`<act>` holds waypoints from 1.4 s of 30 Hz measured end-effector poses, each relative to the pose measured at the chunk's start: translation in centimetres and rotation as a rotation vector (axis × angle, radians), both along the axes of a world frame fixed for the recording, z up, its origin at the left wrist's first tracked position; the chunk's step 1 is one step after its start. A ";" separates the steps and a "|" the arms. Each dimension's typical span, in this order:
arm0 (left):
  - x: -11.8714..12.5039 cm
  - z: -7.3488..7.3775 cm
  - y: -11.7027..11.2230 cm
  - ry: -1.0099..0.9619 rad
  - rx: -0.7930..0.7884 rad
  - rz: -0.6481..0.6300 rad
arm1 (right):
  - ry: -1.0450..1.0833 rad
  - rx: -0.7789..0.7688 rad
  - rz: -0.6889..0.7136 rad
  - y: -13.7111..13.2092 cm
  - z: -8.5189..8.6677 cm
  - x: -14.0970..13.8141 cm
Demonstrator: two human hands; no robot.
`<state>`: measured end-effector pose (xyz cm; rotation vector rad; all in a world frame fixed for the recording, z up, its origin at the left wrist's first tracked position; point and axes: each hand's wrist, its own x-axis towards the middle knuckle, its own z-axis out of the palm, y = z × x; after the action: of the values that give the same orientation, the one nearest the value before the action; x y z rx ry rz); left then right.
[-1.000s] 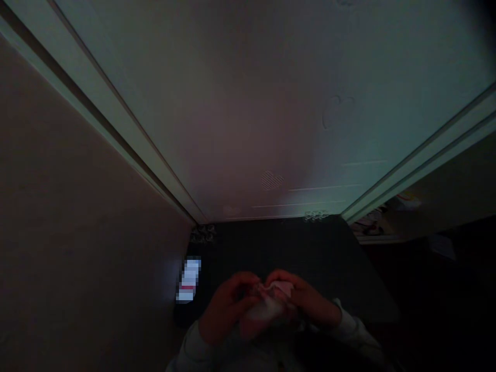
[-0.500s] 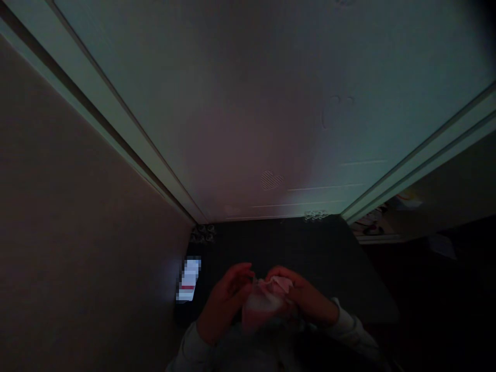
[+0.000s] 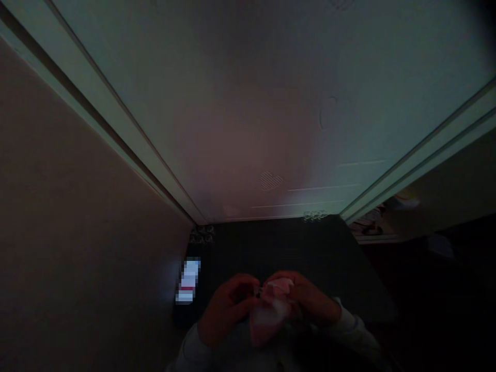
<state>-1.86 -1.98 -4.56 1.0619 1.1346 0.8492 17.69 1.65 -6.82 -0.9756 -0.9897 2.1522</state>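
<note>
In the dim light a crumpled pink cloth point(image 3: 267, 315), whitish in its middle, hangs between my hands above the dark tabletop. My right hand point(image 3: 308, 297) grips its upper edge, fingers bunched round the folds. My left hand point(image 3: 230, 305) is curled at the cloth's left side, thumb and fingertips pinched together around a small pale thing point(image 3: 258, 292) beside the cloth. Whether this pale thing is part of the cloth I cannot tell. Both hands are above the near part of the table.
On the left of the dark table point(image 3: 279, 248) a lit phone point(image 3: 188, 280) lies by the wall. Several small round clear things point(image 3: 202, 234) stand in the back left corner, with a similar cluster point(image 3: 314, 216) at the back right. Behind rises a pale panel point(image 3: 248, 129) with a heart pattern.
My left fingertips have come down and closed near the cloth's edge; they were more spread before. The cloth has shifted slightly right and hangs lower.
</note>
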 end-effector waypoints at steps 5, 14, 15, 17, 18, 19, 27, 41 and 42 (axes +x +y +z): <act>0.2 0.0 0.0 0.141 0.124 -0.004 | 0.119 -0.089 -0.073 -0.2 0.2 -0.1; 0.4 -1.0 0.1 0.078 0.128 0.179 | 0.142 -0.113 -0.138 -0.1 -0.1 -0.7; 0.4 -1.0 0.2 0.075 0.123 0.217 | 0.114 -0.099 -0.133 -0.1 -0.1 -0.7; 0.3 -0.9 0.4 0.099 0.088 0.236 | 0.048 -0.055 -0.110 0.0 0.0 -0.7; 0.3 -0.7 0.5 0.114 0.056 0.216 | 0.019 -0.028 -0.094 0.0 0.0 -0.6; 0.4 -0.5 0.6 0.125 0.019 0.180 | -0.006 -0.003 -0.078 -0.1 0.0 -0.6; 0.7 -0.1 0.3 0.138 -0.047 0.055 | -0.010 -0.005 -0.067 -0.2 -0.2 -0.5; 0.5 0.3 0.1 0.271 0.158 0.054 | 0.132 -0.125 -0.101 -0.4 -0.2 -0.5; 0.3 0.1 0.1 0.248 0.128 0.061 | 0.120 -0.114 -0.106 -0.4 -0.1 -0.5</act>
<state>-1.53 -1.85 -4.43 1.2698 1.3395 0.8643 17.23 1.26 -6.92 -0.9178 -0.7493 2.1700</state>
